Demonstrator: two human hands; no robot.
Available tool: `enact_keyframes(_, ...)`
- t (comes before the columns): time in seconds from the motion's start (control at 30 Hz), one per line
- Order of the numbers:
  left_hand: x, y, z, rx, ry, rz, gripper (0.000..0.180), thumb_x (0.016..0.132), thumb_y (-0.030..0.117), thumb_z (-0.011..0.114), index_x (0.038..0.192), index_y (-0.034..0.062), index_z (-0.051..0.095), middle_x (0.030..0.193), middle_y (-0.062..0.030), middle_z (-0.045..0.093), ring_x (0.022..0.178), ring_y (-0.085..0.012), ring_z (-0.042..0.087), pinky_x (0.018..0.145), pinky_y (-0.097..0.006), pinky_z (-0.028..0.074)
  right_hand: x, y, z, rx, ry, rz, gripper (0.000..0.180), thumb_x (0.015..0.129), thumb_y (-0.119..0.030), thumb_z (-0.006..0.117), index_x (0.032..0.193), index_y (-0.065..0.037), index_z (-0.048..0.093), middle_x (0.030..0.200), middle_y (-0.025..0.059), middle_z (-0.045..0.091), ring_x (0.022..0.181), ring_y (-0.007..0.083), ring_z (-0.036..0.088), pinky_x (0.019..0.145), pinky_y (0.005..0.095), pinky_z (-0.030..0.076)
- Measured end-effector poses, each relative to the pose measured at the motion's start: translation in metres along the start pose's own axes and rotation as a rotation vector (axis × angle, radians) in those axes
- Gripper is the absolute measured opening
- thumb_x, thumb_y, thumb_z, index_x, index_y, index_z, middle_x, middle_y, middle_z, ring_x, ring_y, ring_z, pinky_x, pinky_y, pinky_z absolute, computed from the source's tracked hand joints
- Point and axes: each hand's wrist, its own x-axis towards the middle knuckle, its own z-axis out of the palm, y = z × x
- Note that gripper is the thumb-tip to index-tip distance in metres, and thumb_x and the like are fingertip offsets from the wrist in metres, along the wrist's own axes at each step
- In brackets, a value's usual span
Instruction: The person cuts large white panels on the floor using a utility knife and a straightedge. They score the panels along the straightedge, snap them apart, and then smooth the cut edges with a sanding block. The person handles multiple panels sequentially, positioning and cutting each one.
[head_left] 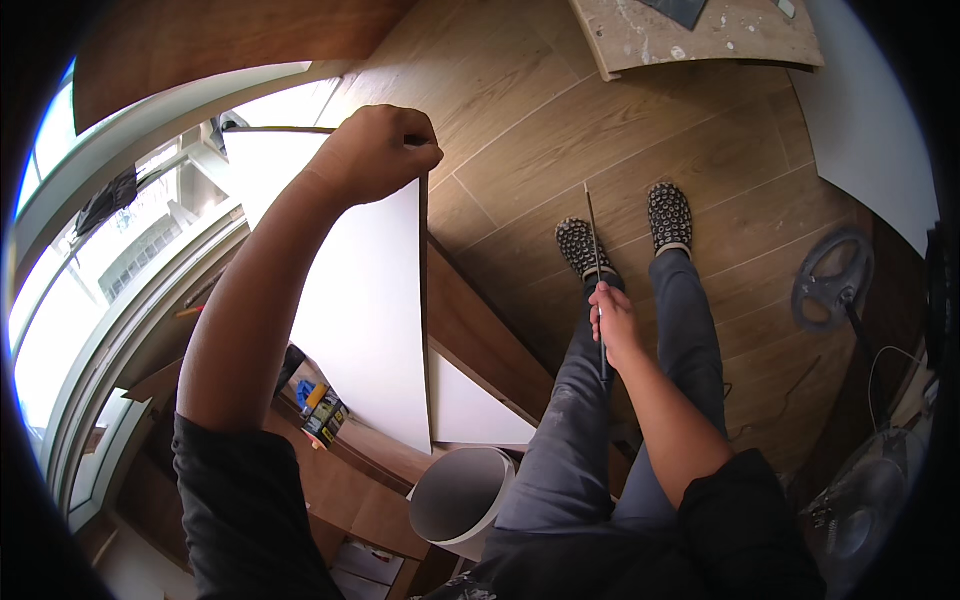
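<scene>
Overhead, the left hand [375,150] grips the top edge of a white board [365,300] standing upright against a wooden ledge [480,345]; the right hand [615,320] is closed around a thin metal ruler [596,255], pointing down toward the wooden floor [600,120] between two patterned slippers [668,215].

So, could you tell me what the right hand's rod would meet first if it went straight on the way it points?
Probably the wooden floor between the two shoes: the right hand holds the thin rod pointing down there, though depth is unclear.
</scene>
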Motion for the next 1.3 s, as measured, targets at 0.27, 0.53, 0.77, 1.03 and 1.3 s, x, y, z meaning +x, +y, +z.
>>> enact_keyframes(0.27,-0.003,-0.02,0.011,-0.211,0.087,0.123,0.031,0.084,0.025,0.06,0.101,0.0029,0.075,0.093,-0.0147,0.075,0.086,-0.0294,0.071,0.087,-0.037,0.056,0.001,0.0,0.001,0.007,0.006,-0.004,0.04,0.105,-0.045,0.051,0.088,-0.009,0.058,0.063,-0.0003,0.05,0.049,0.0088,0.045,0.044,0.0248,0.038)
enact_keyframes(0.53,0.017,0.0,0.015,0.058,0.062,-0.157,0.04,0.089,0.037,0.065,0.091,-0.001,0.075,0.083,-0.0162,0.073,0.079,-0.0308,0.07,0.079,-0.04,0.056,0.001,-0.002,0.002,0.019,0.014,-0.001,0.04,0.104,-0.046,0.052,0.087,-0.01,0.058,0.063,-0.0008,0.05,0.049,0.0088,0.045,0.044,0.0253,0.038)
enact_keyframes(0.77,0.041,-0.042,-0.004,0.128,-0.062,-0.23,0.039,0.092,0.036,0.066,0.099,-0.0008,0.076,0.096,-0.017,0.075,0.091,-0.0265,0.071,0.086,-0.039,0.054,0.004,0.0,0.001,0.007,-0.009,-0.011,0.041,0.104,-0.046,0.052,0.091,-0.008,0.059,0.062,-0.0004,0.05,0.049,0.0089,0.046,0.044,0.025,0.038)
enact_keyframes(1.03,-0.005,-0.017,0.013,-0.041,0.17,0.009,0.043,0.098,0.043,0.056,0.097,0.0041,0.075,0.085,-0.0179,0.072,0.081,-0.0314,0.07,0.082,-0.04,0.055,0.004,-0.003,-0.001,-0.026,-0.001,0.008,0.046,0.104,-0.046,0.051,0.118,-0.004,0.063,0.062,-0.0001,0.051,0.048,0.008,0.045,0.043,0.0241,0.038)
enact_keyframes(1.3,-0.022,-0.03,0.013,0.139,0.236,0.222,0.061,0.086,0.055,0.068,0.127,0.0107,0.065,0.127,-0.013,0.065,0.127,-0.0306,0.055,0.119,-0.049,0.028,-0.008,-0.016,0.0,-0.082,-0.039,-0.16,0.04,0.107,-0.036,0.051,0.132,-0.006,0.058,0.068,-0.0018,0.054,0.055,0.0054,0.046,0.048,0.0216,0.04)
